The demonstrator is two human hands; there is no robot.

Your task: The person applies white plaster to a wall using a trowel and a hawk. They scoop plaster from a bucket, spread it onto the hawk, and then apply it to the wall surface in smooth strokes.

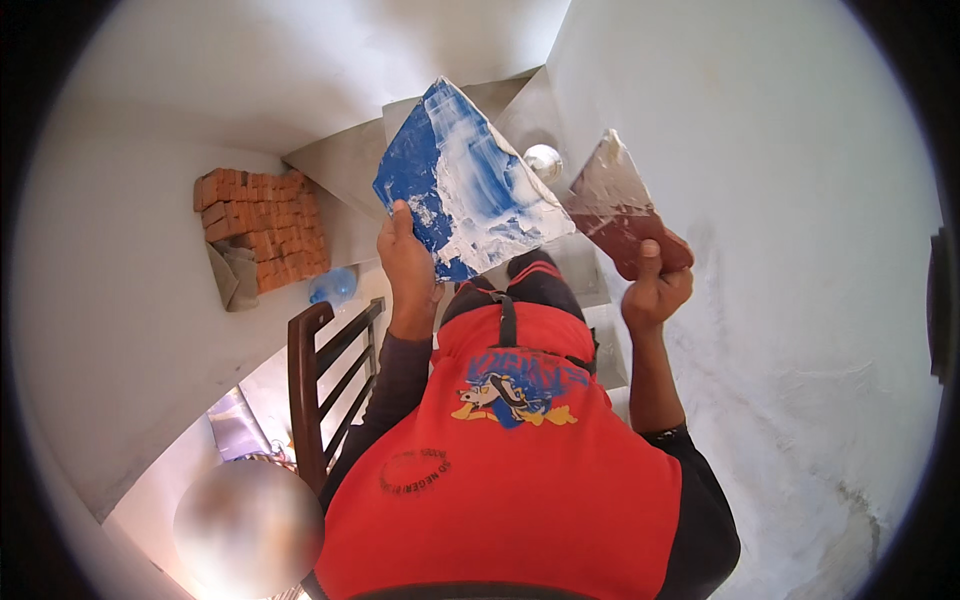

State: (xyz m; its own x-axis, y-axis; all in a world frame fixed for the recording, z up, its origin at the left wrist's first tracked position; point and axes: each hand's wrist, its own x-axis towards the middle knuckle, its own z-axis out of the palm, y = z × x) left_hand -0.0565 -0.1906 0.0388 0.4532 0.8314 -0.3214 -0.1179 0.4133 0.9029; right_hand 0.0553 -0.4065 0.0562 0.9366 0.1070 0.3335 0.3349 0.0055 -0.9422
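Note:
My left hand (408, 268) grips the lower left edge of a blue board (412, 165), its thumb lying on the face. White wet filler is smeared thickly over the board's right side and along its edges. In my right hand (655, 288) is a dark red-brown putty spreader (628, 228), held by its rounded lower end with the thumb on top. Filler coats the spreader's upper part up to the pointed corner. Both tools are raised in front of my body, the spreader's left corner close to the board's right corner; whether they touch I cannot tell.
A pale wall (800, 300) with rough patches rises on my right. Grey steps lie beyond the tools, near a white round object (543, 162). Stacked orange bricks (268, 225) and a blue translucent plastic object (333, 286) sit at left. A dark slatted railing (312, 390) stands beside my left arm.

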